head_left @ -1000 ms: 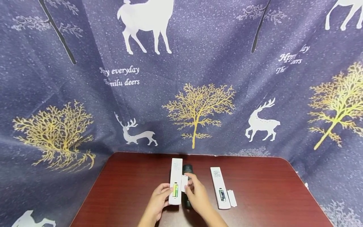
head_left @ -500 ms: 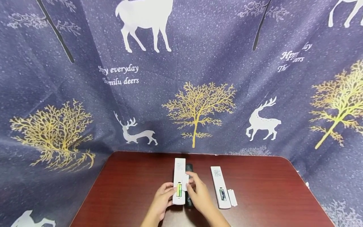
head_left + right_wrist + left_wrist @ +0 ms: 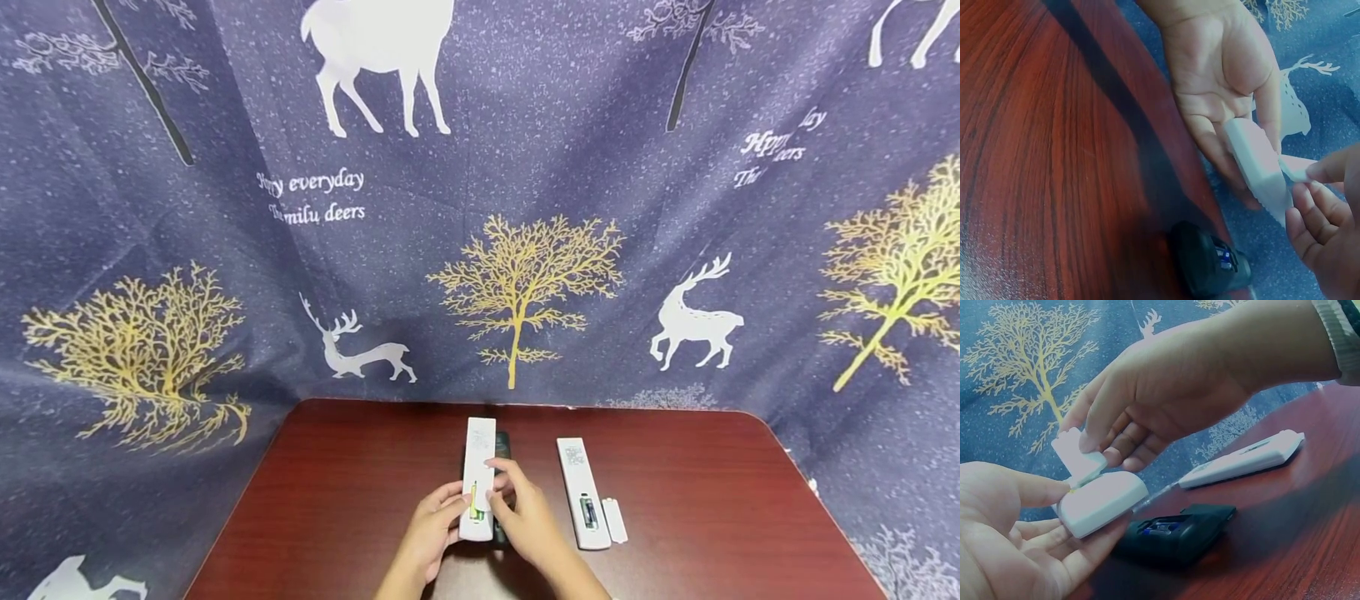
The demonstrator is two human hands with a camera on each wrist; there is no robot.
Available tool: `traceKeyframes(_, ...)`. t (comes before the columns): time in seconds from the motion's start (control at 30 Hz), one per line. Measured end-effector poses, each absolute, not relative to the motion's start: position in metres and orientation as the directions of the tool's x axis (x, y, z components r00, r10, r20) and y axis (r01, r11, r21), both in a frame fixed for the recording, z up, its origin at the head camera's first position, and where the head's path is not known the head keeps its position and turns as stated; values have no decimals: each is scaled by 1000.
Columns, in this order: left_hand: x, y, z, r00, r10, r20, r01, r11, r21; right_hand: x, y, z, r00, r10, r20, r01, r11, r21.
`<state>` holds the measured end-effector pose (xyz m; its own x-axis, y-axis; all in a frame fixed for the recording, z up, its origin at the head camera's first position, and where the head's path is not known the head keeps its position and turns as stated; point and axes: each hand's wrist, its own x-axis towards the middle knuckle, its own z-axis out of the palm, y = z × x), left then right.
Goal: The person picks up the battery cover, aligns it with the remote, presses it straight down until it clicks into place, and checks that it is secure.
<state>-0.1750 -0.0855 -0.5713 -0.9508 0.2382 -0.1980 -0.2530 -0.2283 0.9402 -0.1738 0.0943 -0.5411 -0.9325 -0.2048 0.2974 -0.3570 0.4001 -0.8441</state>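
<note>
My left hand (image 3: 429, 531) holds a white remote control (image 3: 480, 439) back side up, raised over the table, thumb at its edge. Batteries (image 3: 474, 503) show green and yellow in its compartment, partly covered. In my right hand (image 3: 531, 518) is a white battery cover (image 3: 485, 493), pinched between thumb and fingers and lying over part of that compartment. In the left wrist view the cover (image 3: 1077, 456) stands tilted up from the remote's end (image 3: 1104, 503). Below lies a black remote control (image 3: 1175, 537) on the table, its battery compartment uncovered with blue batteries inside.
A second white remote (image 3: 576, 475) lies to the right on the red-brown table (image 3: 352, 467), its compartment uncovered with batteries in it. Its loose cover (image 3: 614, 521) lies beside it. A blue cloth with deer and trees (image 3: 480, 167) hangs behind the table.
The held remote has shifted right, in front of more of the black remote. My right hand's cover has gone from beside the remote to over its battery compartment.
</note>
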Motion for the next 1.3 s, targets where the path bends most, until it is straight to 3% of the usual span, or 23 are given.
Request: traceKeyframes(1.3, -173, -84, -565, -955, 241, -176, -235, -247, 940, -171, 95, -545, -922, -282, 264, -357, 360, -862)
